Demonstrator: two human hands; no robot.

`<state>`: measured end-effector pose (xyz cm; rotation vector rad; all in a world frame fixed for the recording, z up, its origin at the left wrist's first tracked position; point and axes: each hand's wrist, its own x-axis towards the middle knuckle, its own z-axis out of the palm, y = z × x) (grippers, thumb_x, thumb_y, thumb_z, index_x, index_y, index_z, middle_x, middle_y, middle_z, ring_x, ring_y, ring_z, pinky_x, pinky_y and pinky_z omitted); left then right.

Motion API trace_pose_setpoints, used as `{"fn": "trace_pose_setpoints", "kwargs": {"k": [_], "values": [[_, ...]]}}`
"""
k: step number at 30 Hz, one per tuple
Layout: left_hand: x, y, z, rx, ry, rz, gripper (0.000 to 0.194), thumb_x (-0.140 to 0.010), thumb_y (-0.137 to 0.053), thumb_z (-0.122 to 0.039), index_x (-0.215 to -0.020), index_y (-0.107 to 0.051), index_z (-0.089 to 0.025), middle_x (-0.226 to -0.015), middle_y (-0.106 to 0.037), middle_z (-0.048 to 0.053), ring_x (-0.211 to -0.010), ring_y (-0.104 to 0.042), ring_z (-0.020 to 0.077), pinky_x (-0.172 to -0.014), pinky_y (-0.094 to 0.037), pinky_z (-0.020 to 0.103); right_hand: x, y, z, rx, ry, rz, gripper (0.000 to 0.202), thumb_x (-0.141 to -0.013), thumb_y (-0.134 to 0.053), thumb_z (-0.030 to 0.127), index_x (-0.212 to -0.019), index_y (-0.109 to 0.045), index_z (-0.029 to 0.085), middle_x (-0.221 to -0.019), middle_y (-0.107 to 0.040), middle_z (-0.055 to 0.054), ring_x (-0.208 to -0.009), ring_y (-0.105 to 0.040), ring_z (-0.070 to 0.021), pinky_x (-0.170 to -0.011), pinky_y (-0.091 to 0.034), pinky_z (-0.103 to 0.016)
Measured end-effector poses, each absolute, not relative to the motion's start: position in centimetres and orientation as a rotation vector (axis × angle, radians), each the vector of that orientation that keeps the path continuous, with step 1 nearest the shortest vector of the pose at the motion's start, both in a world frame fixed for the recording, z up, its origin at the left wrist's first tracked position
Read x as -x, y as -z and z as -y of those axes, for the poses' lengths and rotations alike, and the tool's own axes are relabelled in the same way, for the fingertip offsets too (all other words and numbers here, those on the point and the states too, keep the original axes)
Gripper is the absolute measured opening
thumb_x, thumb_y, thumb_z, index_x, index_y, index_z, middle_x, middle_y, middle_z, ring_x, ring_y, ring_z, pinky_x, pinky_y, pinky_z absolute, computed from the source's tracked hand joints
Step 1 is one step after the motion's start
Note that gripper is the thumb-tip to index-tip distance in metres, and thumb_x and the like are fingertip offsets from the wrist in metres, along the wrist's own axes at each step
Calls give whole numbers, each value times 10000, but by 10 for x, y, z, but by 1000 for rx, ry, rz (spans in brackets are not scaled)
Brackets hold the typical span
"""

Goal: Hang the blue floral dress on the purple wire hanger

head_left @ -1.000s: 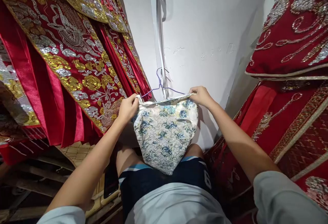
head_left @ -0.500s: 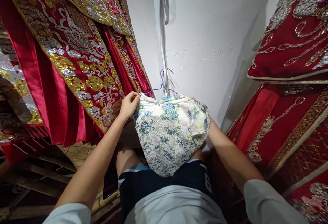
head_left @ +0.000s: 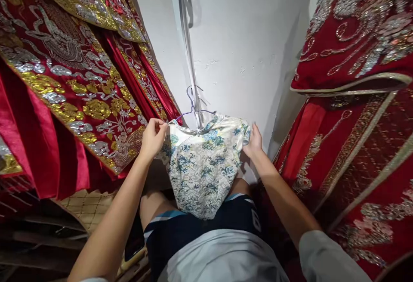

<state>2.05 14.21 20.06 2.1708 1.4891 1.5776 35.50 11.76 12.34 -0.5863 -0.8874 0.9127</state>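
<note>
A short-sleeved garment with a blue and green floral pattern on white hangs in front of my lap. A thin purple hanger comes out of its neckline, hook upward. My left hand pinches the garment's left shoulder beside the hanger's arm. At the right sleeve, my right hand grips the cloth edge, its thumb side and wrist showing and some fingers hidden by the fabric.
Red costumes with gold and silver embroidery hang on the left. More red beaded costumes hang on the right. A pale metal pole stands before the white wall.
My right hand has come out from behind the garment and now shows at the sleeve's edge. The right shoulder and sleeve are spread flatter. The view has shifted to the right.
</note>
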Motion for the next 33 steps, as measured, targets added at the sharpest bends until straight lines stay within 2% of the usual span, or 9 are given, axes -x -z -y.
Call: {"fn": "trace_pose_setpoints", "kwargs": {"k": [4, 6, 11, 14, 17, 21, 26, 29, 33], "values": [[-40, -219, -138, -2358, -1418, -1348, 332, -925, -476, -451, -1041, -643, -190, -921, -660, 34, -806, -568, 190, -741, -413, 288, -357, -164, -131, 541, -872, 872, 369, -697, -790, 524, -847, -645, 220, -823, -716, -16, -933, -699, -243, -830, -579, -357], [-46, -228, -144, -2367, -1411, -1354, 340, -921, -475, -453, -1054, -647, -192, -888, -654, 26, -806, -562, 193, -741, -405, 289, -347, -190, -138, 521, -821, 904, 384, -700, -782, 543, -838, -627, 220, -844, -716, -22, -964, -693, -247, -868, -571, -372], [-43, -226, -163, -2170, -1714, -1298, 136, -799, -530, -281, -866, -592, -180, -745, -560, 7, -691, -487, 162, -663, -392, 274, -297, -223, -82, 379, -876, 1403, 505, -799, -651, 647, -1046, -675, 207, -1051, -723, -60, -1081, -661, -235, -960, -526, -400], [-45, -211, -161, -1831, -2052, -1238, 96, -759, -459, -220, -823, -525, -190, -821, -562, 35, -771, -513, 167, -714, -433, 278, -278, -218, -18, 203, -1023, 2156, 590, -669, -824, 533, -1166, -694, 243, -1168, -710, -43, -1142, -640, -240, -1002, -493, -361], [-59, -200, -144, -1449, -2148, -1119, 144, -755, -410, -215, -869, -497, -202, -843, -544, 38, -691, -494, 142, -642, -433, 265, -274, -202, 2, 227, -922, 2342, 480, -778, -763, 452, -1222, -686, 287, -1241, -688, -33, -1184, -620, -225, -1051, -452, -357], [-84, -193, -103, -1359, -1817, -589, 355, -724, -587, -245, -1074, -531, -248, -876, -563, 12, -537, -427, 77, -491, -372, 212, -278, -169, -46, 681, -528, 1789, 339, -912, -605, 438, -1189, -684, 259, -1236, -677, -58, -1213, -585, -223, -1123, -362, -406], [-101, -192, -47, -1381, -1524, -282, 731, -682, -783, -232, -1337, -475, -335, -915, -585, -6, -518, -471, 46, -558, -479, 218, -301, -120, -70, 839, -711, 1557, 337, -884, -608, 529, -917, -674, 200, -869, -689, -42, -833, -636, -200, -783, -499, -302], [-101, -192, -34, -1386, -1560, -241, 659, -704, -808, -241, -1295, -532, -331, -881, -568, -14, -517, -468, 44, -532, -468, 204, -319, -104, -53, 837, -850, 1492, 355, -849, -646, 556, -794, -660, 205, -683, -608, -5, -621, -546, -157, -605, -443, -268], [-103, -185, -39, -1327, -1745, -224, 444, -754, -782, -224, -1164, -632, -306, -875, -537, -16, -537, -451, 33, -495, -428, 173, -332, -95, -36, 838, -863, 1404, 369, -839, -654, 565, -782, -697, 203, -701, -637, -29, -658, -568, -181, -617, -446, -282]]}}
